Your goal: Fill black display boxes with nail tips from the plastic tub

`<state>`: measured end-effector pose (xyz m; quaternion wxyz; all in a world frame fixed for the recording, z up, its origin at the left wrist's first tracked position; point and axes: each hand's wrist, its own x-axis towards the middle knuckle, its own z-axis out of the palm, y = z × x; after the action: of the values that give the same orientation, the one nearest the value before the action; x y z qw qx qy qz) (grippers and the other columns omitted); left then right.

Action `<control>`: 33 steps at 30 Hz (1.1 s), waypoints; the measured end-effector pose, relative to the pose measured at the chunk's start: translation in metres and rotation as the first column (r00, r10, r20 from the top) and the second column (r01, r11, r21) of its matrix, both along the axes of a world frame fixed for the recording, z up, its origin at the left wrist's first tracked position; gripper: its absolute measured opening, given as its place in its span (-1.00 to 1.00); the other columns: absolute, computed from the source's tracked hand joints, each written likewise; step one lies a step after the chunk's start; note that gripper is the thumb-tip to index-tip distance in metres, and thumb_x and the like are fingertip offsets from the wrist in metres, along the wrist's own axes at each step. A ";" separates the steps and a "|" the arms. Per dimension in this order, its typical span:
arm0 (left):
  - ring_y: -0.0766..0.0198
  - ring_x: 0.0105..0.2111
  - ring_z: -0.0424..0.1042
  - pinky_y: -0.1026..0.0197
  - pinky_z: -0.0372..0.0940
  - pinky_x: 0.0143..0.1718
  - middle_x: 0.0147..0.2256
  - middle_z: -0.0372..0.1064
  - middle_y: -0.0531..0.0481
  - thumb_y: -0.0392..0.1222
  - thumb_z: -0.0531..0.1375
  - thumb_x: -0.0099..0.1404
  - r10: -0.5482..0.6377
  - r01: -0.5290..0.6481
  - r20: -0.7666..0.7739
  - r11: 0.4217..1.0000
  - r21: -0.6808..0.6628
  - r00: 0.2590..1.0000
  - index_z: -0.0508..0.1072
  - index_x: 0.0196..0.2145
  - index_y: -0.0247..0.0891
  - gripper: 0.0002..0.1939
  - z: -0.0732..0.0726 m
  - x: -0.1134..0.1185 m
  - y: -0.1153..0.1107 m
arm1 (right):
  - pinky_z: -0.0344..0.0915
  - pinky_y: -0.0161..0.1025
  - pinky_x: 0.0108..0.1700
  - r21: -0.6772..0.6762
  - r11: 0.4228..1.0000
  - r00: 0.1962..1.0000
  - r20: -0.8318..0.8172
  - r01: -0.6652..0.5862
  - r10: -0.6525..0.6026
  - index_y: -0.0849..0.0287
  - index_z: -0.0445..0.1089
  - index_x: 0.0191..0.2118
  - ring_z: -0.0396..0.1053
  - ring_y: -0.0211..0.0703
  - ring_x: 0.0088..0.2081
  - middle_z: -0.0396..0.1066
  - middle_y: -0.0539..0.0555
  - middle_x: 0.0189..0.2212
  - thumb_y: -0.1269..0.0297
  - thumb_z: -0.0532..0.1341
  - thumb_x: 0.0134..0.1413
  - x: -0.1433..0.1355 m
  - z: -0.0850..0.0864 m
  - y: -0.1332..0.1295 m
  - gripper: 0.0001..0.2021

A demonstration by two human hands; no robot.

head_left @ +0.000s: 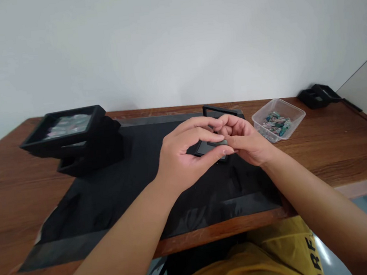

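Observation:
Above the black mat [122, 174], my left hand [188, 150] and my right hand [246, 142] meet at the fingertips. Between them is a small grey-green piece [222, 142], slim and dark toward its left end; its exact kind cannot be made out. The thumb and fingers of my left hand pinch it. My right fingers are curled closed around its right end, and their grip is partly hidden. Behind and under the hands, a small black box [203, 148] stands on the mat, its framed lid [221, 108] raised; the hands cover much of it.
A clear plastic tub [294, 115] with many small shiny teal and pinkish packets stands right of the hands. Stacked black trays [92, 125] at the left hold clear-wrapped items. More black frames [313, 97] lie at the back right. The wooden table [336, 152] meets a white wall.

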<state>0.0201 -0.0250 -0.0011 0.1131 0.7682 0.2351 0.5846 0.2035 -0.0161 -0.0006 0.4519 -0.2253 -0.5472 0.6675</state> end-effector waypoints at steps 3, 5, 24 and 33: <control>0.11 -0.09 0.64 0.03 0.54 0.01 -0.09 0.65 -0.06 -0.13 0.51 0.25 0.007 -0.004 0.037 0.996 -0.089 0.999 0.64 -0.28 -0.14 -0.85 0.001 0.001 -0.001 | 0.05 -0.39 -0.47 0.079 0.995 0.998 -0.016 0.062 -0.061 0.11 0.38 -0.20 -0.02 -0.41 -0.56 0.13 -0.24 -0.59 0.22 0.52 0.00 0.001 0.002 0.001 -0.66; 0.13 -0.14 0.63 0.05 0.53 -0.02 -0.16 0.65 -0.03 -0.11 0.51 0.23 0.007 0.002 0.057 0.987 -0.164 0.998 0.65 -0.29 -0.14 -0.84 0.002 0.002 -0.002 | 0.01 -0.38 -0.47 0.132 0.984 0.993 -0.020 0.118 -0.117 0.10 0.36 -0.22 -0.08 -0.42 -0.56 0.08 -0.26 -0.60 0.21 0.54 0.00 0.001 0.004 0.001 -0.64; 0.23 -0.42 0.54 0.18 0.44 -0.34 -0.45 0.59 0.01 0.00 0.47 0.24 -0.226 0.275 0.157 0.750 -0.601 0.961 0.61 -0.50 -0.17 -0.73 0.010 0.000 -0.006 | -0.09 -0.37 -0.51 0.471 0.877 0.980 0.107 0.100 -0.169 0.14 0.39 -0.27 -0.12 -0.45 -0.56 0.01 -0.26 -0.59 0.16 0.61 -0.04 0.014 0.018 0.001 -0.59; 0.25 -0.45 0.48 0.19 0.39 -0.39 -0.50 0.54 0.02 0.07 0.50 0.18 -0.141 0.179 0.110 0.802 -0.570 0.984 0.54 -0.54 -0.20 -0.63 0.006 0.000 -0.006 | -0.07 -0.38 -0.50 0.488 0.869 0.984 0.100 0.081 -0.148 0.14 0.38 -0.26 -0.13 -0.44 -0.56 0.02 -0.26 -0.59 0.21 0.60 -0.02 0.013 0.017 0.001 -0.61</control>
<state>0.0201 -0.0314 0.0048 0.3967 0.6962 0.3319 0.4979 0.2170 -0.0148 0.0162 0.4948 -0.1819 -0.7109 0.4655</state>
